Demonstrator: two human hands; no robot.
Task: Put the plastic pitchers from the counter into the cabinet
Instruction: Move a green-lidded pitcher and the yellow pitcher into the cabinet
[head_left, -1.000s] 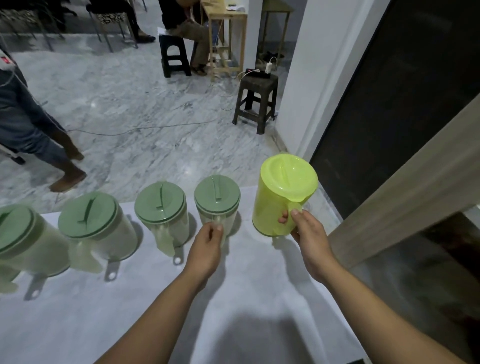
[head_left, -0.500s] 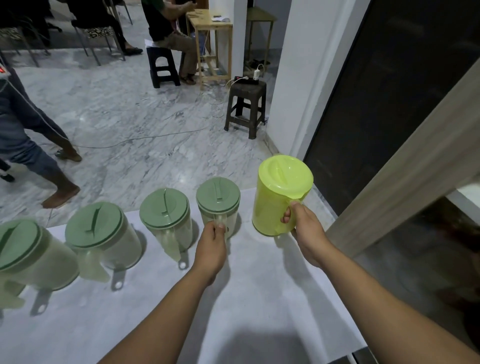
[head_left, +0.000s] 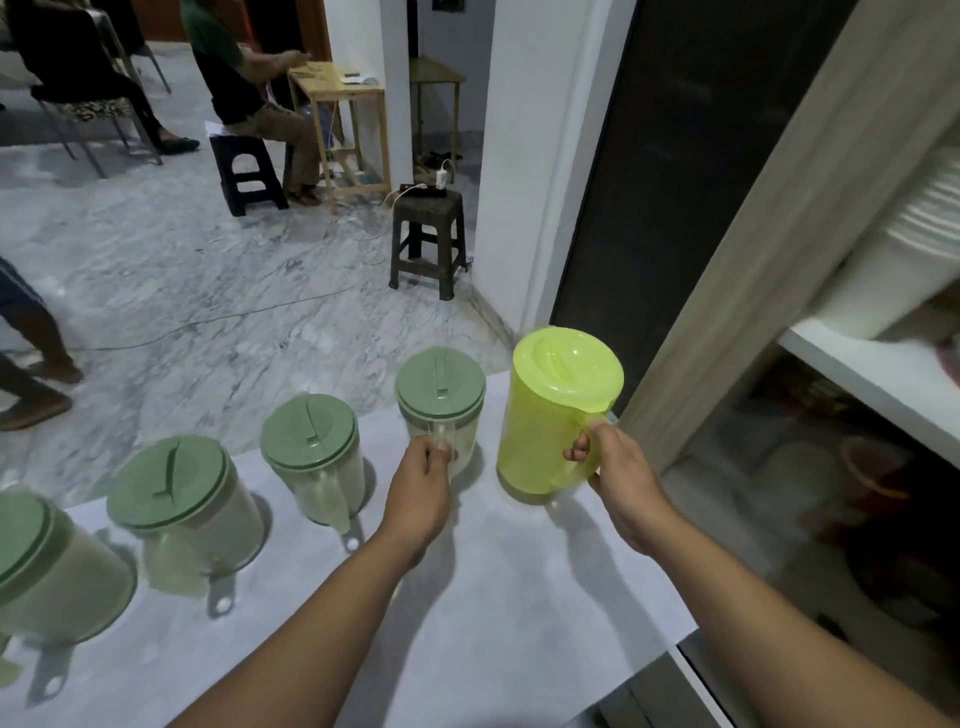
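Right hand (head_left: 621, 475) grips the yellow pitcher (head_left: 556, 415); left hand (head_left: 423, 480) grips the green pitcher (head_left: 441, 402). Lift both upright toward the cabinet (head_left: 872, 374) right of the right hand.

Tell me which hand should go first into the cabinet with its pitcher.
Right, probably. The right hand grips the yellow-green pitcher at the counter end beside the open cabinet. The left hand holds the green-lidded pitcher farther from it.
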